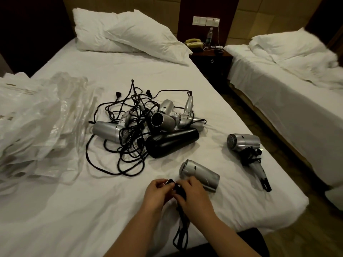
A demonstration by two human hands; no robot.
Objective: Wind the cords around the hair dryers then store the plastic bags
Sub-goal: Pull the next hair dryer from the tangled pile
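Two hands (157, 191), about eight hair dryers (199, 175), two beds (74, 201), three pillows (130, 32)

I see both hands, left hand (157, 190) and right hand (191, 193), pinching a black cord (181, 230) beside a silver dryer (199, 175) on the bed (74, 210).

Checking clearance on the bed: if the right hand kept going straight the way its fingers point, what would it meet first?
The right hand points left, so it would almost at once meet the left hand, which pinches the same black cord.
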